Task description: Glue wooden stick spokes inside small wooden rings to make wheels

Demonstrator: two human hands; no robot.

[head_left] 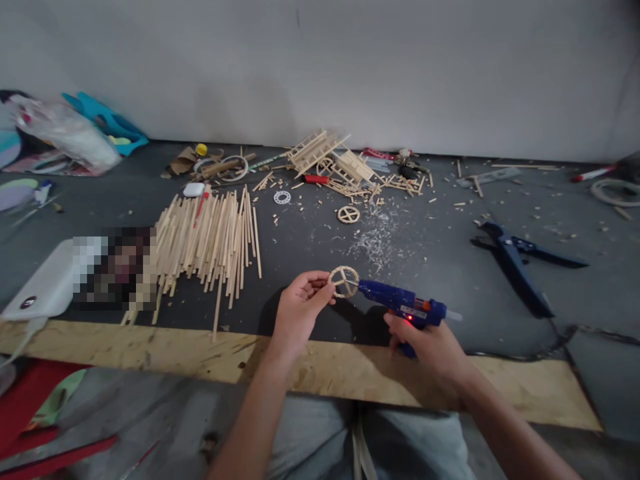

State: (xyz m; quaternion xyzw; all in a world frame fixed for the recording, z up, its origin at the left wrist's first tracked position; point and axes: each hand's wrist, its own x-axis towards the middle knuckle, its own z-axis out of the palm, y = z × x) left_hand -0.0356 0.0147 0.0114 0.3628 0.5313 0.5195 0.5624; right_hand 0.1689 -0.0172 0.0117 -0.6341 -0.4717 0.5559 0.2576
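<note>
Plastic bag (67, 137) sits crumpled at my far left, against a blue piece (107, 120) near the wall. Nearer me lies a white device (47, 280) with a cable running off the table edge; a pixelated patch hides what is just right of it. Next I see a broad heap of thin wooden sticks (210, 243), and past it a small white ring (282, 197).

In the middle, my left hand (305, 300) is closed, thumb and fingers pinching the left rim of a small wooden wheel (343, 282). I have that wheel raised above the dark tabletop (300, 250), its crossed spokes facing me. Beyond it lie 1 more spoked wheel (349, 214), a slatted wooden model (320, 152) and a scatter of pale shavings (377, 233).

My right hand (425, 340) is wrapped around the handle of a blue glue gun (395, 298), a red light glowing on its side. The nozzle points left, overlapping the wheel's right rim; I cannot tell whether they touch. Farther right rest dark-handled cutters (520, 267), then a red-and-white marker (595, 173) beside a pale hoop (617, 193).
</note>
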